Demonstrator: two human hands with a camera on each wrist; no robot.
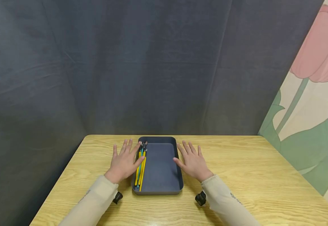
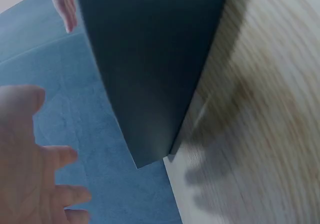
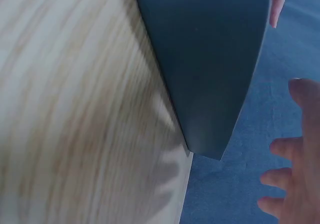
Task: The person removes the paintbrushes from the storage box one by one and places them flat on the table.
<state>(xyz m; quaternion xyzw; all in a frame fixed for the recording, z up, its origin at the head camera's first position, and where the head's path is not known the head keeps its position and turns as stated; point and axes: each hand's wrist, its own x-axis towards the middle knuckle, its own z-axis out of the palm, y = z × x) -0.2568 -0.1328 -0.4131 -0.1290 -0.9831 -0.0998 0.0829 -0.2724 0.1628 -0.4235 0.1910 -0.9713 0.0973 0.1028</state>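
A dark grey rectangular tray [image 1: 161, 169] lies on the wooden table, with several yellow and teal brushes [image 1: 142, 166] along its left side, bristles toward the back. My left hand [image 1: 124, 163], fingers spread, hovers at the tray's left side, thumb over the brushes. On the other side my right hand [image 1: 193, 161] is spread too, its thumb near the right rim. Neither hand holds anything. In the left wrist view the tray's outer wall [image 2: 150, 68] stands apart from the left hand [image 2: 35, 169]; the right wrist view shows the opposite wall [image 3: 205, 63] and the right hand [image 3: 297, 159].
The pale wooden table [image 1: 237, 175] extends on both sides of the tray. A dark curtain [image 1: 152, 69] hangs behind its back edge, and a wall with a painted tulip [image 1: 316, 47] stands at the right. Small black devices [image 1: 200, 198] sit at both wrists.
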